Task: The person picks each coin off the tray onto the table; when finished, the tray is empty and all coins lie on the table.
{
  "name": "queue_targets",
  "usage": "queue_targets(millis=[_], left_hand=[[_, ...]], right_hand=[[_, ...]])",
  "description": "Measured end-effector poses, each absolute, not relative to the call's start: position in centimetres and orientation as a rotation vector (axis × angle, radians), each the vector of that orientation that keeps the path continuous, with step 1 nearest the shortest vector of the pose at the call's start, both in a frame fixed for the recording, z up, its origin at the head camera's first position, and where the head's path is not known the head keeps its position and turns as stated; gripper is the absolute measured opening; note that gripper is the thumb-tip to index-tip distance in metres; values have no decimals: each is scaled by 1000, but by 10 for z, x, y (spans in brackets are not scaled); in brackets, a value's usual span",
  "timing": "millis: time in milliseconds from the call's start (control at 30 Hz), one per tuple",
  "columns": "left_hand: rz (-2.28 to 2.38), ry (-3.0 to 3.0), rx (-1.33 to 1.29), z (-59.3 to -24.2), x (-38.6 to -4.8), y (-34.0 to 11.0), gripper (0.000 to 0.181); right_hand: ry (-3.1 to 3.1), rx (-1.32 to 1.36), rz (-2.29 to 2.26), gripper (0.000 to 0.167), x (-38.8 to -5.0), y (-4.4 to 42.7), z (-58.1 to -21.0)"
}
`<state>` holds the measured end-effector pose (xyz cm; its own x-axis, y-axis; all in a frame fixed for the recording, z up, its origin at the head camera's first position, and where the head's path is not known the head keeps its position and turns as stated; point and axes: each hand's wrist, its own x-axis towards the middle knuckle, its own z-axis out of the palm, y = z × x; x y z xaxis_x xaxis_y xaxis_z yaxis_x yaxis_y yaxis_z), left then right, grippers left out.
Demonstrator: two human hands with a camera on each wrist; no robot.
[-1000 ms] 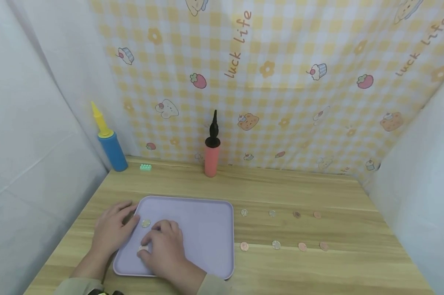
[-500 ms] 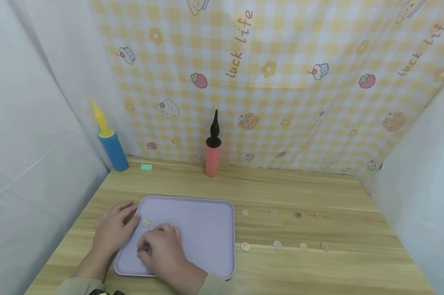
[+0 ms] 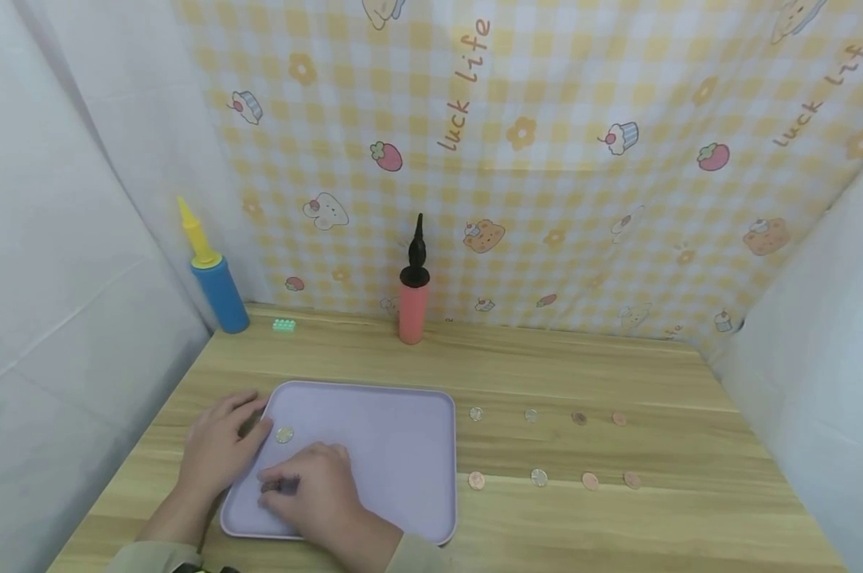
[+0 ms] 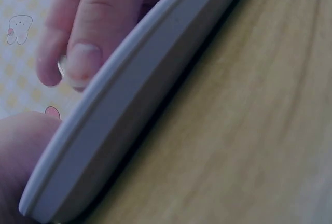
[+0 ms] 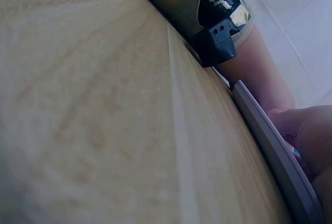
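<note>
A light purple tray [image 3: 396,461] lies on the wooden table, with a silvery coin [image 3: 284,435] flat near its left side. Above the tray's lower left part, my right hand [image 3: 320,489] pinches another coin between thumb and fingers; the head view leaves that coin mostly hidden. Its pale edge shows as a coin [image 4: 62,67] between the fingertips in the left wrist view. Resting at the tray's left rim is my left hand [image 3: 220,446], thumb and fingers relaxed and touching the edge. In the right wrist view the tray's rim [image 5: 275,154] partly covers the hands.
Right of the tray, several coins lie in two rows, among them a copper coin [image 3: 477,481] and a silver coin [image 3: 539,477]. Along the back stand a blue and yellow pump [image 3: 220,293], a small green toy brick [image 3: 284,325] and a pink and black pump [image 3: 413,310].
The coin that lay under my right fingertips is now pinched in them. The right hand has turned slightly, its fingertips shifting a little left. The left hand stays at the rim.
</note>
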<state>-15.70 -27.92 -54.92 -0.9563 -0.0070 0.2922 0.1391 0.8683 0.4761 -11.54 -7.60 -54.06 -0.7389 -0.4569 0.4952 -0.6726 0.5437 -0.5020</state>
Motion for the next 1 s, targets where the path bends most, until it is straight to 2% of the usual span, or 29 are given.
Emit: queue_targets(millis=[267,600,1000], left_hand=[[-745,-2752,-92,-549,-157,-279,44],[-745,-2756,-95,-548,-157,-279,43],[-750,-2738,-100,-548,-157,-278,42]], right_hand=[[-2418,1008,905,10,-115,-76,-540],[-2509,1128,836,21,-116,-75,-538],[-2514,1109,771,19,-113,-73,-533]])
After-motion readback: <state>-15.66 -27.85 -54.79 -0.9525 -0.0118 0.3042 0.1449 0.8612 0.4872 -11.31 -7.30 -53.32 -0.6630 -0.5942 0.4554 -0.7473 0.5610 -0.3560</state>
